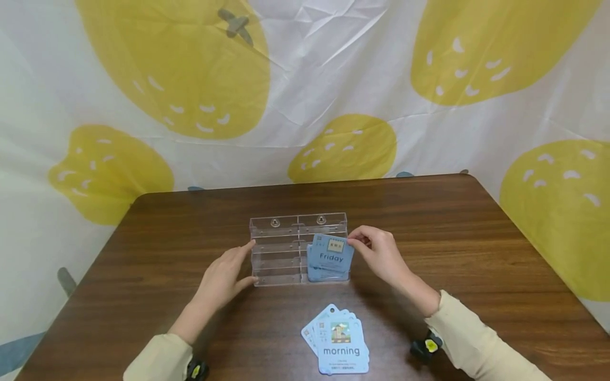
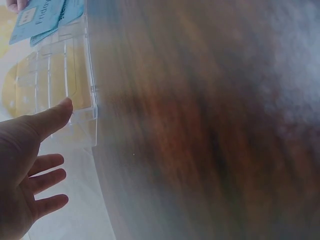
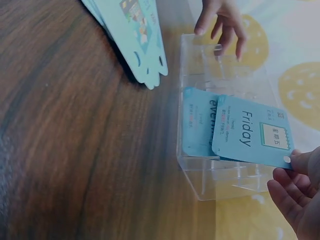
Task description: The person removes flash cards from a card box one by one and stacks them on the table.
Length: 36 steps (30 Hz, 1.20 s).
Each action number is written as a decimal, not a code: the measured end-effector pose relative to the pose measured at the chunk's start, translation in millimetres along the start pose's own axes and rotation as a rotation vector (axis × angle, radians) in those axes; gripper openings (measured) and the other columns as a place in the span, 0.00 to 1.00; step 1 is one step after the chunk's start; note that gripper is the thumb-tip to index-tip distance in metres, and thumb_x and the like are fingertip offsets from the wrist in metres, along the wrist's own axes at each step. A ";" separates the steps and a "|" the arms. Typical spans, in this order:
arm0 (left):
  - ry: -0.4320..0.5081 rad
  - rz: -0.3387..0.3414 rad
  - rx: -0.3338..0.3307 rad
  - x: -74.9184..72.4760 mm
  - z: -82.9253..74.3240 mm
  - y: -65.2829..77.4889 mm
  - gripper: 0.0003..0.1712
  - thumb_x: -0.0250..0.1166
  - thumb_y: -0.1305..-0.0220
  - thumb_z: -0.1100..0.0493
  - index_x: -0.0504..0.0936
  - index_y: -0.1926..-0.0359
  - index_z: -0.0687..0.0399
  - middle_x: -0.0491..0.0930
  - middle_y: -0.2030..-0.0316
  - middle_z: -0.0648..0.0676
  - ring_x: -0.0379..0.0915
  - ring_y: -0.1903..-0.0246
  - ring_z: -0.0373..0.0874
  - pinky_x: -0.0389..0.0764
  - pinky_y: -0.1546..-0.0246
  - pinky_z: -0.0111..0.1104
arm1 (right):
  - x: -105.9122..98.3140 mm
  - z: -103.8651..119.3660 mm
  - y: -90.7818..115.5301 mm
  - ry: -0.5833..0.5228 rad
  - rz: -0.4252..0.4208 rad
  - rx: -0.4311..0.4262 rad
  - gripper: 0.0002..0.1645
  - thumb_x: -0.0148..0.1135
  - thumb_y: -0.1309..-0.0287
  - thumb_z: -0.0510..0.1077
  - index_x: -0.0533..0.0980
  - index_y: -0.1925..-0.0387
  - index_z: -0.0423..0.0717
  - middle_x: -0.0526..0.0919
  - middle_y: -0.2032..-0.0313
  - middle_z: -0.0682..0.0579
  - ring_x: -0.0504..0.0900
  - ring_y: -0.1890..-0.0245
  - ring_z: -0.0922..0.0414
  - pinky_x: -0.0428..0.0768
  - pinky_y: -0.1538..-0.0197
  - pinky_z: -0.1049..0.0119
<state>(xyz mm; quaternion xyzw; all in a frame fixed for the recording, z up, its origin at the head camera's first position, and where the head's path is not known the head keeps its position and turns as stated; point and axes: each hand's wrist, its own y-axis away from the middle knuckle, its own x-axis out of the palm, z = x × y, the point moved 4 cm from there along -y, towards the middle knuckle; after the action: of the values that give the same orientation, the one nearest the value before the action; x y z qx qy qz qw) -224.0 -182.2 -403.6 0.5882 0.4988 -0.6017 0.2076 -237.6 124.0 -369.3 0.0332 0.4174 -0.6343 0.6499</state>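
Observation:
A clear plastic rack [image 1: 276,259] with two columns of stepped pockets stands on the table. My right hand [image 1: 381,253] pinches the upper right corner of a blue "Friday" card [image 1: 331,255], which tilts over the rack's right column. Behind its lower edge, another blue card [image 3: 197,122] sits in the front right pocket, its word partly covered. At the rack's left side, my left hand [image 1: 221,278] rests thumb and fingertips against the edge, fingers fairly straight. In the left wrist view, the thumb [image 2: 60,115] lies at the rack's front corner.
A fanned pile of blue cards [image 1: 342,338], "morning" on top, lies on the brown wooden table [image 1: 429,211] in front of the rack. Behind the table hangs a white cloth [image 1: 281,95] with yellow fruit prints. Each wrist wears a small black camera [image 1: 426,346].

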 end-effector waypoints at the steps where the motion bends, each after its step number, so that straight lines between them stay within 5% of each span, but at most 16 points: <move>1: -0.001 0.002 -0.003 0.2 0.3 0.1 0.45 0.72 0.55 0.52 0.62 0.36 0.55 0.74 0.48 0.62 0.69 0.48 0.56 0.72 0.49 0.48 | -1.0 0.8 -0.1 -0.003 -0.002 0.002 0.02 0.62 0.47 0.36 0.79 0.73 0.45 0.80 0.77 0.55 0.74 0.78 0.61 0.74 0.75 0.71; 14: 0.001 0.003 0.002 -0.9 -1.8 -0.6 0.45 0.72 0.55 0.53 0.62 0.36 0.56 0.74 0.48 0.62 0.70 0.48 0.56 0.72 0.50 0.48 | -12.4 14.3 2.0 -0.043 -0.057 -0.044 0.02 0.62 0.47 0.37 0.80 0.71 0.43 0.81 0.76 0.55 0.73 0.79 0.63 0.74 0.76 0.72; 36: -0.006 -0.003 0.000 -0.2 -0.9 -0.1 0.46 0.73 0.55 0.53 0.62 0.36 0.56 0.74 0.48 0.62 0.70 0.49 0.56 0.72 0.50 0.47 | -28.5 30.2 20.6 -0.073 -0.013 -0.021 0.04 0.62 0.46 0.40 0.79 0.71 0.43 0.81 0.76 0.58 0.74 0.79 0.64 0.75 0.76 0.71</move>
<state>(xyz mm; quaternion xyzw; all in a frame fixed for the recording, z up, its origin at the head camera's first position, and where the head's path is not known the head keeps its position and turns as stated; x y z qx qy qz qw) -223.6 -181.4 -403.2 0.5857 0.4988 -0.6039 0.2082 -200.6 133.4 -343.0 0.0007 0.4000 -0.6349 0.6610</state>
